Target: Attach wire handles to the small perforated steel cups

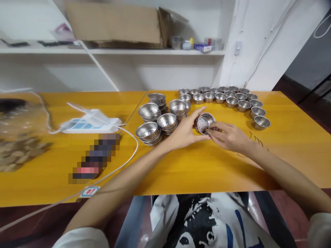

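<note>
A small perforated steel cup (pixel 206 120) is tilted so that its open mouth faces me. My left hand (pixel 184 132) grips it from the left, with thumb and fingers spread around its side. At the cup's lower right rim, my right hand (pixel 230 136) has its fingertips pinched together, partly inside the mouth. Whatever those fingertips hold is hidden or too small to make out. Stacks of similar steel cups (pixel 148 131) stand just left of my left hand. On the table right of my right hand lie several thin curved wires (pixel 258 141).
Single steel cups (pixel 261 122) form a curved double row along the table's back and right. Left are a white power strip (pixel 103 125) with a trailing cable, a pixelated dark object (pixel 99 155) and a blurred heap of brownish pieces (pixel 20 151). A shelf behind carries a cardboard box (pixel 113 24).
</note>
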The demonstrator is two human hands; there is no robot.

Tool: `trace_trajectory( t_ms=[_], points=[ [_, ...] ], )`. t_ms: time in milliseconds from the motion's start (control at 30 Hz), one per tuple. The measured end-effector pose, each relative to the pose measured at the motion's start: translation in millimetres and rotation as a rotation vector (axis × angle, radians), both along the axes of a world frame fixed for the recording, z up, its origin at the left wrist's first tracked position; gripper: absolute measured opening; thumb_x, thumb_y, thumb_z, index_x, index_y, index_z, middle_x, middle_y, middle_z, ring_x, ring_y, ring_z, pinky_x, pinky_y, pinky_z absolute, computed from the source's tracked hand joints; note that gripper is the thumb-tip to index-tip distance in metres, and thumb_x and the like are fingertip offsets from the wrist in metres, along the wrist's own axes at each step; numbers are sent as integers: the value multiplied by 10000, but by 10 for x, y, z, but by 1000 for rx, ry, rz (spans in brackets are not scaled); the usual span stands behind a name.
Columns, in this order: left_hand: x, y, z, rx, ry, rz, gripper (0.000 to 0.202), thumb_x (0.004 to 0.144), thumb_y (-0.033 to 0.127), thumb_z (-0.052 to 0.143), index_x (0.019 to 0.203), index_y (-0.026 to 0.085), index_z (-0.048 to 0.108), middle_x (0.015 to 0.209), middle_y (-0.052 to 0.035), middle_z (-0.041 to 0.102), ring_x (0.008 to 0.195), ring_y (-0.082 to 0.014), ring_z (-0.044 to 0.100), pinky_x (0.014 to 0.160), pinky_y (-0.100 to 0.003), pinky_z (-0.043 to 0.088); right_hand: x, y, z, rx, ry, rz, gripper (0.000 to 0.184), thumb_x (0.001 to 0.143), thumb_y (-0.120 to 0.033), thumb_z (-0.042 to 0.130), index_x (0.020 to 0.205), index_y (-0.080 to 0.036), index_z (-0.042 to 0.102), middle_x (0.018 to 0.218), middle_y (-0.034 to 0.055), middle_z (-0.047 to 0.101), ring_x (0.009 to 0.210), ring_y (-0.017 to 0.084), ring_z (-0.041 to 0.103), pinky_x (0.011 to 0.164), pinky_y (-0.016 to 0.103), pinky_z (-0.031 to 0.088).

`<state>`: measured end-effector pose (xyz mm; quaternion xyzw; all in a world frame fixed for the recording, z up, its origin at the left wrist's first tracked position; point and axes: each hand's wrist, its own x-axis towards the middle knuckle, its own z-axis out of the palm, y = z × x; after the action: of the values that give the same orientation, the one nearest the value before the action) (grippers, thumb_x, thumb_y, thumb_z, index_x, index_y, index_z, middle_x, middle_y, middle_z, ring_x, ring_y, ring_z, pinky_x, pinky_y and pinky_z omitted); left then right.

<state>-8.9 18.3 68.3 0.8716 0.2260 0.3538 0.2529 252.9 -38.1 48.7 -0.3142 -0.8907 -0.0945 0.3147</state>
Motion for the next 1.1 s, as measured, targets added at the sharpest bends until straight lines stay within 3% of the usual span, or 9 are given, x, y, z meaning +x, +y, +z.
trace_trajectory(
  t_ms=[67, 167, 367, 467, 533, 633, 800, 967, 1100],
  points=[
    [43, -84, -195, -32, -96, 60, 923, 880, 558, 948, 1633, 236, 520, 1518, -185, 728, 1388, -372, 737, 1186, -548, 601, -70, -44, 0, -55, 173, 14, 242, 1108, -223, 577, 1258, -232, 766, 1224, 120, 765, 793, 172, 706, 712, 340, 618],
    [112, -172, -382, 43, -136, 109, 732, 825, 496, 1000, 1419, 213, 680, 1393, -147, 784, 1276, -337, 774, 1140, -508, 617, -159, -3, -33, -173, 312, -177, 303, 1041, -242, 648, 1338, -222, 704, 1206, 123, 761, 710, 173, 671, 723, 366, 633],
    [263, -268, -529, 27, -95, 268, 642, 746, 217, 992, 1322, 190, 710, 1272, -105, 793, 1170, -298, 779, 1080, -458, 634, -175, 38, -181, -235, 45, -362, 318, 1090, -243, 556, 1300, -205, 791, 1097, 148, 826, 827, 262, 759, 776, 384, 609],
    [273, -223, -563, 20, -85, 323, 593, 756, 177, 948, 1300, 170, 712, 1243, -100, 776, 1153, -292, 771, 1075, -449, 632, -197, -8, -197, -287, 193, -273, 293, 1128, -311, 537, 1187, -218, 809, 1076, 143, 815, 859, 255, 757, 776, 376, 605],
    [264, -196, -581, 33, -77, 348, 579, 780, 190, 923, 1316, 159, 706, 1262, -113, 755, 1157, -294, 765, 1068, -446, 632, -236, -30, -182, -443, 340, -170, 309, 1149, -428, 550, 1126, -220, 778, 954, 99, 784, 780, 229, 721, 727, 357, 586],
    [251, -190, -600, 37, -31, 337, 591, 801, 230, 899, 1352, 171, 696, 1284, -120, 735, 1160, -305, 762, 1066, -461, 637, -286, -28, -147, -629, 407, -98, 490, 1136, -648, 549, 914, -227, 665, 755, 15, 650, 654, 178, 583, 655, 322, 482],
    [216, -201, -618, 93, -16, 303, 593, 830, 229, 835, 1402, 194, 682, 1339, -131, 725, 1235, -333, 752, 1119, -503, 628, -287, 37, -199, -783, 440, -18, 700, 1059, -874, 489, 771, -237, 486, 724, -19, 445, 694, 163, 421, 661, 311, 377],
    [228, -216, -666, 132, 5, 238, 620, 824, 167, 814, 1425, 221, 668, 1372, -123, 723, 1252, -322, 747, 1116, -494, 630, -251, 84, -329, -974, 634, 64, 705, 1005, -883, 581, 739, -256, 398, 718, -30, 342, 679, 166, 348, 645, 321, 364],
    [180, -254, -491, 178, 6, 335, 669, 795, 217, 865, 1427, 205, 646, 1293, -130, 736, 1293, -378, 666, 1151, -590, 589, -91, 0, -71, -995, 787, 146, 612, 1088, -777, 487, 779, -278, 312, 720, -20, 344, 664, 199, 414, 639, 357, 442]
  ],
)
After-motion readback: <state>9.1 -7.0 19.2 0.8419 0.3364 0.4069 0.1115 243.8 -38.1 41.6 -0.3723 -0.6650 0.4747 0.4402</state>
